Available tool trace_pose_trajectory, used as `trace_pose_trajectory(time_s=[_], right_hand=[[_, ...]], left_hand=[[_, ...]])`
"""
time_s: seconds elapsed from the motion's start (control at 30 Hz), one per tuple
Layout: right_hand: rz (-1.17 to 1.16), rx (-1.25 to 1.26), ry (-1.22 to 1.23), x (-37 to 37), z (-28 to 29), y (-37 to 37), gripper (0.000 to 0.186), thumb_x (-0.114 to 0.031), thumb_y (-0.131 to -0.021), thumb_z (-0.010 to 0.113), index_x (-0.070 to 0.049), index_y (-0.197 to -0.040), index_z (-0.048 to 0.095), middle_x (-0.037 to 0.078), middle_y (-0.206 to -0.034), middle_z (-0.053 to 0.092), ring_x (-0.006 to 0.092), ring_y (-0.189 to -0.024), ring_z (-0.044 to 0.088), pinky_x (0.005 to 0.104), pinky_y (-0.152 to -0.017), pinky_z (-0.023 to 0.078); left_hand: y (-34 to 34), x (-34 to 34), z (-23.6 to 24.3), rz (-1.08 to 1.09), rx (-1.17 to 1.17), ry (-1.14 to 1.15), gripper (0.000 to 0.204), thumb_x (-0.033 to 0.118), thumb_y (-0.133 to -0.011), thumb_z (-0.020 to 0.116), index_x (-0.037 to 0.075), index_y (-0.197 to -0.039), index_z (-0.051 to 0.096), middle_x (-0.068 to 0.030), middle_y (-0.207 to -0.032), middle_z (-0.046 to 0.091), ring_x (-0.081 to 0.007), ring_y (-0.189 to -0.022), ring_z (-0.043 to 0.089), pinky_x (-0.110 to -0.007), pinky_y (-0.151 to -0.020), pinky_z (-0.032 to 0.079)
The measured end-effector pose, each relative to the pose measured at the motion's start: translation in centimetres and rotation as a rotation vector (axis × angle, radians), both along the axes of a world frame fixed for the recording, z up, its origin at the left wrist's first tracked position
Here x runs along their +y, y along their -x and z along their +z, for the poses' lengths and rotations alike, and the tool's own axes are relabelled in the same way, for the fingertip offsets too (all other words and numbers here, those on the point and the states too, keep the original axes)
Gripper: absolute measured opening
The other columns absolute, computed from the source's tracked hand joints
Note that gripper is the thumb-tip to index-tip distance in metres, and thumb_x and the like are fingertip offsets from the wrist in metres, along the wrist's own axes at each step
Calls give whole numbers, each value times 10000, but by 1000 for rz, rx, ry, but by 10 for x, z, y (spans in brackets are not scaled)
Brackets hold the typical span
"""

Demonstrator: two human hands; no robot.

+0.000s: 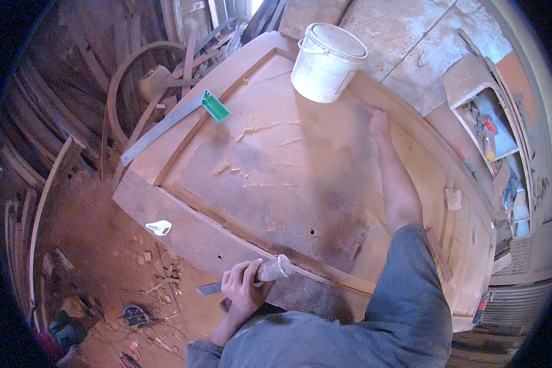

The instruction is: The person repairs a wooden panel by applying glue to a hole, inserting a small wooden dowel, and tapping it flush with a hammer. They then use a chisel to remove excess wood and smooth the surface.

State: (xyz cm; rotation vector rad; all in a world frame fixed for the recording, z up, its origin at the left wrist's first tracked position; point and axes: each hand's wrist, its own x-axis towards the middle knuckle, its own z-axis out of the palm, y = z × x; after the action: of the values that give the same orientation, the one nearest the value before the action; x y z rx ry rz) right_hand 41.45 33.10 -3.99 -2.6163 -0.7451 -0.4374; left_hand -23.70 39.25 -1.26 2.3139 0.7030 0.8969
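Note:
A large wooden door panel (300, 165) lies flat in front of me, smeared with patches of putty. My left hand (244, 288) is closed around the wooden handle of a flat-bladed scraper (251, 277) at the panel's near edge, blade pointing left. My right hand (379, 122) reaches far across the panel, fingers resting on its surface near the far right frame. A white plastic bucket (326, 61) stands on the panel's far end, just left of that hand.
A metal square with a green stock (178, 119) lies over the panel's left corner. Bent wooden strips and hoops (122, 92) crowd the left. A small white object (159, 227) and debris lie on the reddish floor. A wooden tool tray (487, 122) sits right.

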Motion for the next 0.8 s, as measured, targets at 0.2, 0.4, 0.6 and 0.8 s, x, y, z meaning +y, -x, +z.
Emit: trace_pose_trajectory(time_s=[0.2,0.4,0.6,0.8], right_hand=[[265,262,-122,25,-1,89,323,-190,-906,486,-2,-1073,689,105,-984,709,196,-923,635,368,-855,480],[469,77,274,17,66,236,275,-108,-911,477,-9,-1084,666,186,-1095,672,304,-983,655,389,-852,513],[343,99,66,24,72,180,165,-84,-848,580,-27,-976,665,228,-899,636,373,-867,617,399,-776,486],[174,-26,334,48,31,48,274,-30,-790,545,-52,-1015,701,233,-1068,647,389,-969,637,416,-860,502]], left_hand=[[7,4,4,29,67,-58,484,302,-668,823,134,-1087,649,-32,-930,624,-205,-817,627,-345,-684,451],[3,3,-1,57,15,-61,475,319,-682,820,130,-1083,649,-28,-913,622,-203,-814,625,-344,-677,447],[3,5,3,34,16,-77,476,352,-696,819,117,-1075,653,-29,-906,621,-198,-805,624,-338,-669,447],[2,6,5,58,63,-56,471,337,-685,809,127,-1079,660,-25,-907,621,-186,-800,624,-324,-672,452]])
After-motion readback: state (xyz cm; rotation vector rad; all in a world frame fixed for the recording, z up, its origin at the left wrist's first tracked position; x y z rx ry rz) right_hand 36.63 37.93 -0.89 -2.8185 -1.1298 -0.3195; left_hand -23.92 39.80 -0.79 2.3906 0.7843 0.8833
